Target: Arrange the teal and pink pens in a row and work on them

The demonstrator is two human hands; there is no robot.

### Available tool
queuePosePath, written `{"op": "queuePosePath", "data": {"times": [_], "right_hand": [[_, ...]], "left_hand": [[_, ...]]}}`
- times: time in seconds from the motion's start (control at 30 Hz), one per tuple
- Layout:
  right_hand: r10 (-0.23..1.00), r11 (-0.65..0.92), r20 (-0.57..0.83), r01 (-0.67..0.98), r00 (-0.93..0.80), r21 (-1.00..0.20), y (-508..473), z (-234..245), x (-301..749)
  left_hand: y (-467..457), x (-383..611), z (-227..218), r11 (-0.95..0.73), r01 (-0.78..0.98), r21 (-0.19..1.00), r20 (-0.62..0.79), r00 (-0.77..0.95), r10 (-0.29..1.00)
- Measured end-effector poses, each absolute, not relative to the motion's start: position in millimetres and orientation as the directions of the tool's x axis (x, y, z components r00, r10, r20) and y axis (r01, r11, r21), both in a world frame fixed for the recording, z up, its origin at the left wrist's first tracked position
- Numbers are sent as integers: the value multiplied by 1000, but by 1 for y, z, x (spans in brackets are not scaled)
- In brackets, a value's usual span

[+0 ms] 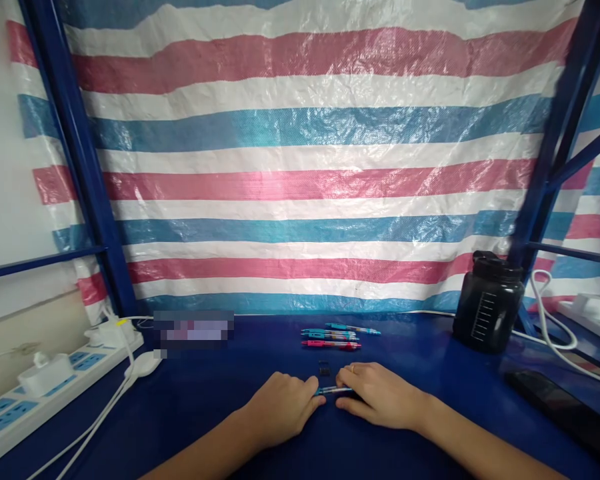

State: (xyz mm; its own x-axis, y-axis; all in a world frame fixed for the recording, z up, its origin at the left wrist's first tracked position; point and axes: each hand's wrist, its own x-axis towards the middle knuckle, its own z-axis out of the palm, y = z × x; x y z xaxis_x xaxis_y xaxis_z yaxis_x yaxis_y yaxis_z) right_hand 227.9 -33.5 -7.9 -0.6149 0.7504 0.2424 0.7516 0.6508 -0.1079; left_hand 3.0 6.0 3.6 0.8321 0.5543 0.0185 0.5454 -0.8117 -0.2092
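Between my hands a slim pen with a clear and light-blue body lies level, just over the blue desk. My left hand is closed on its left end, thumb and fingers pressed together. On the other end, my right hand is closed too, with a ring on one finger. The fingers cover both ends of the pen. Just beyond my hands are small dark pieces, too small to name. Farther back lie several pens, among them a red one and a teal one.
A large black bottle stands at the back right, with a dark phone-like object nearer. On the left are a white power strip and white cables. Blue metal posts and a striped plastic sheet border the desk.
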Motion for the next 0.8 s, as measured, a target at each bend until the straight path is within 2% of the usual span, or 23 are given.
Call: {"op": "queuePosePath", "data": {"times": [0.27, 0.8], "right_hand": [[732, 652, 260, 758, -630, 1, -35, -9, 226], [732, 651, 257, 759, -631, 8, -35, -6, 224]], "left_hand": [[4, 4, 6, -809, 550, -207, 12, 828, 560], [7, 4, 4, -803, 559, -208, -13, 819, 574]]}}
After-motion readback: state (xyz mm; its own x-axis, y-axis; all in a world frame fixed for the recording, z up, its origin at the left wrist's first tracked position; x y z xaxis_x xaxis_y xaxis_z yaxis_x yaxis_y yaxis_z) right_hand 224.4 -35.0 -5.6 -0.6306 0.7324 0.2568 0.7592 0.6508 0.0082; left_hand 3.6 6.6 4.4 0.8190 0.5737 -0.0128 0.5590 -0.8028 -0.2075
